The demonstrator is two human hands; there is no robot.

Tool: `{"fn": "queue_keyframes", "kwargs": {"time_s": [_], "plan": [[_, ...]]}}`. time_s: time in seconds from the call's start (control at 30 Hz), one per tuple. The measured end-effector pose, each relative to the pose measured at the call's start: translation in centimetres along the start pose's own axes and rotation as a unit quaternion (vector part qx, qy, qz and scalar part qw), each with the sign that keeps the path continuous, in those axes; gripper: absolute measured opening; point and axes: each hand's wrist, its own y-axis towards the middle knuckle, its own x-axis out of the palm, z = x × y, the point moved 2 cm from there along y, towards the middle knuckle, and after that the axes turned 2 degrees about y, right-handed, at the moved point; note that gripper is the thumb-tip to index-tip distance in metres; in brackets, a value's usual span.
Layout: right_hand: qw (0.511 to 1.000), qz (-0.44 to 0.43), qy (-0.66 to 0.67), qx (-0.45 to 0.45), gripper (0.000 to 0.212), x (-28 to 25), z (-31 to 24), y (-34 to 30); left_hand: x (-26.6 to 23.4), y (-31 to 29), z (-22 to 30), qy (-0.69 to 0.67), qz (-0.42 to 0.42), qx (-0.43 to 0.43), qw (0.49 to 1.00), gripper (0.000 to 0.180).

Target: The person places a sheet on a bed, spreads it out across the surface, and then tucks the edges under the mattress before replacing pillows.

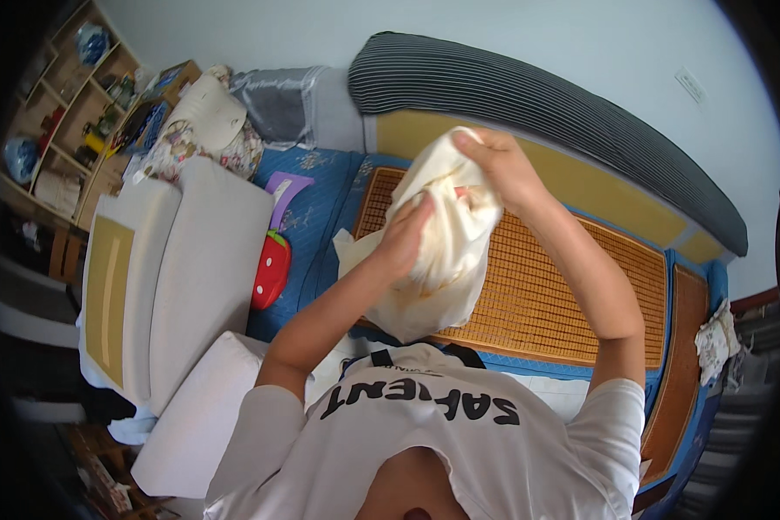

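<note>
A bunched cream-white cloth (446, 251) hangs in front of my chest, raised above the sofa. My left hand (405, 236) is closed on its left side, with the fingers sunk into the folds. Higher up and to the right, my right hand (499, 165) grips the cloth's upper edge, thumb on top. A small reddish patch shows in an opening of the folds between the hands; I cannot tell what it is. The lower part of the cloth droops loosely, and one corner sticks out to the left. Faint brownish marks run along some folds.
Behind the cloth lies a brown woven seat mat (563, 295) on the blue sofa cover (321, 199). A striped dark bolster (529, 104) tops the backrest. To the left are a red strawberry-shaped cushion (271, 269), a purple item (286, 192), white armrest cushions (208, 260) and a wooden shelf (82, 104).
</note>
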Motion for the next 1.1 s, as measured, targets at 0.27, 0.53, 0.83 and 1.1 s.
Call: {"fn": "queue_keyframes", "kwargs": {"time_s": [0.27,0.53,0.83,1.1], "plan": [[0.940,0.320,0.102,-0.058,0.029,-19.5,0.8,-3.1,-11.9,4.8,2.1,0.126,0.117,0.075,0.982,0.046],[0.790,0.600,0.001,-0.129,0.032,-31.5,-0.4,-11.9,-23.1,4.8,9.7,0.065,0.286,0.162,0.942,0.047],[0.835,0.515,0.068,-0.181,0.034,-28.5,-1.3,-14.7,-36.0,3.2,1.0,0.585,0.049,-0.054,0.808,0.034],[0.824,0.528,0.054,-0.198,0.041,-22.6,-7.2,-14.1,-23.4,6.5,-13.9,0.562,-0.221,-0.253,0.756,0.054]]}}
